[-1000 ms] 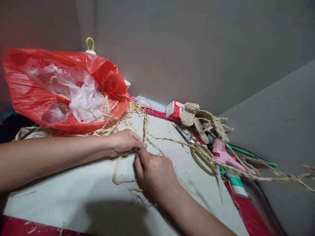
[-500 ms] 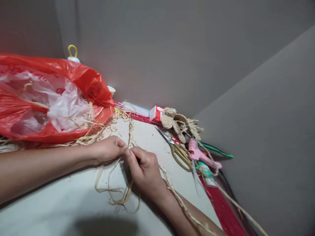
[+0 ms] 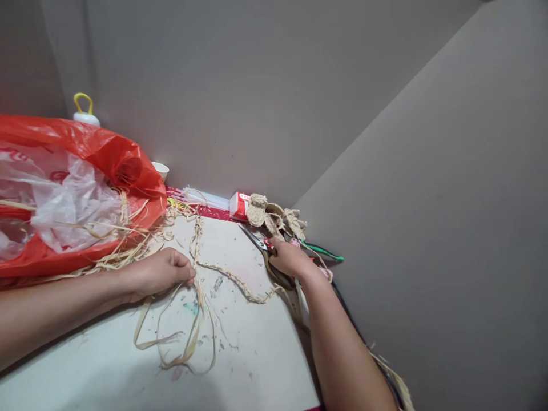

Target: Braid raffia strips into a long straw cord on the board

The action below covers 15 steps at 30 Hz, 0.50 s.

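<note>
Pinched in my left hand [image 3: 177, 269] is the end of a braided straw cord [image 3: 197, 240], which runs up over the white table. Loose raffia strands [image 3: 192, 337] hang and curl below those fingers. At the right, my right hand [image 3: 285, 258] is at the scissors [image 3: 258, 240], with its fingers bent over the red-handled part; the fingertips are partly hidden, so its grip cannot be made out. Another braided length [image 3: 240, 282] lies curved between my two hands.
A red plastic bag [image 3: 115, 157] with straw fills the left side. Along the back stand a white cup [image 3: 160, 170], a red and white box [image 3: 238, 205] and woven straw pieces [image 3: 257, 210]. A green-edged item [image 3: 323, 251] lies beside the grey wall.
My right hand has let go of the straw and moved right to the scissors. My left hand still pinches the straw. The view has shifted to the right.
</note>
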Available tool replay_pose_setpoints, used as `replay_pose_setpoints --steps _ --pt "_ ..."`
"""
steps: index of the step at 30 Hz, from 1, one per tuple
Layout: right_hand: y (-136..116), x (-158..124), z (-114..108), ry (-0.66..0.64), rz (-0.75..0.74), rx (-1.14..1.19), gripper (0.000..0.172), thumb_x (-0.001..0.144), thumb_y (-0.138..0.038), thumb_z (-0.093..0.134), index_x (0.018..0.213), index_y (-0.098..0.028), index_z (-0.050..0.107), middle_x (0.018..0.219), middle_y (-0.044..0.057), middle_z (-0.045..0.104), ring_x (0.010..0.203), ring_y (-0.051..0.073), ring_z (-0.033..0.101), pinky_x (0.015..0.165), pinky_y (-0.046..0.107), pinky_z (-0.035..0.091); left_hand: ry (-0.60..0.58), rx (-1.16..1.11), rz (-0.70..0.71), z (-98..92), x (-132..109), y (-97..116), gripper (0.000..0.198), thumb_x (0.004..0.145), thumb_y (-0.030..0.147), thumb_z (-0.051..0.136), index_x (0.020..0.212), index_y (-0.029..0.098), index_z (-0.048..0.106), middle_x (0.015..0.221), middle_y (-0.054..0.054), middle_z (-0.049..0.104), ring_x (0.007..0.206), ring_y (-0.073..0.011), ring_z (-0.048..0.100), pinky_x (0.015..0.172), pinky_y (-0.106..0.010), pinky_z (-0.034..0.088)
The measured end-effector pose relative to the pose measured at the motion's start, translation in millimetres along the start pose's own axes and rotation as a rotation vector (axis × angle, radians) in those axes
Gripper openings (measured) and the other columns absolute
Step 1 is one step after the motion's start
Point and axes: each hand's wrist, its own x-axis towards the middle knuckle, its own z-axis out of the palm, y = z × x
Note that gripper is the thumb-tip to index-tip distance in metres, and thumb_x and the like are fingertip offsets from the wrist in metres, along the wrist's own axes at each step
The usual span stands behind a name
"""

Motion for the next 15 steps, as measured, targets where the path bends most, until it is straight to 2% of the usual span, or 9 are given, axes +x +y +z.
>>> replay_pose_setpoints --steps 3,5,8,12,15 --pt "4 -4 9 -0.043 -0.063 -0.049 0.061 0.064 -0.005 0.053 0.124 -0.015 0.054 0.119 0.016 0.06 0.107 0.029 0.054 0.086 0.034 0.037 -0.007 0.01 -0.01 -0.1 0 1 0.038 0.069 0.053 0.061 0.068 0.015 0.056 0.039 0.01 0.028 0.036 -0.0052 0.016 0.039 -0.022 0.008" --pt "1 -5 11 -0.039 -0.086 -0.078 0.062 0.063 -0.002 0.052 0.125 -0.01 0.053 0.121 0.022 0.056 0.109 0.033 0.052 0.089 0.039 0.034 -0.016 0.01 -0.003 -0.2 0 0 0.037 0.07 0.052 0.06 0.069 0.015 0.056 0.039 0.01 0.028 0.036 -0.0053 0.016 0.039 -0.022 0.008" --pt "-3 -9 7 -0.02 -0.148 -0.09 0.056 0.062 -0.001 0.052 0.117 -0.007 0.055 0.114 0.023 0.057 0.1 0.033 0.056 0.087 0.042 0.034 -0.012 0.005 0.024 -0.2 1 -1 0.033 0.071 0.048 0.06 0.068 0.015 0.057 0.041 0.009 0.03 0.037 -0.0052 0.017 0.039 -0.022 0.009" --pt "-12 -20 -3 0.023 -0.288 -0.038 0.036 0.069 -0.005 0.051 0.104 -0.015 0.055 0.103 0.012 0.061 0.09 0.024 0.058 0.083 0.035 0.038 0.007 0.005 0.023 -0.7 0 -2 0.032 0.07 0.048 0.06 0.068 0.015 0.058 0.041 0.009 0.031 0.036 -0.0055 0.018 0.039 -0.022 0.009" --pt "-23 -26 -5 0.108 -0.37 0.025 0.033 0.078 -0.009 0.044 0.109 -0.017 0.048 0.114 0.012 0.054 0.095 0.02 0.056 0.083 0.032 0.041 -0.016 0.021 0.041 -1.5 -1 -2 0.032 0.072 0.047 0.058 0.069 0.015 0.059 0.042 0.009 0.03 0.036 -0.0055 0.018 0.038 -0.021 0.009"
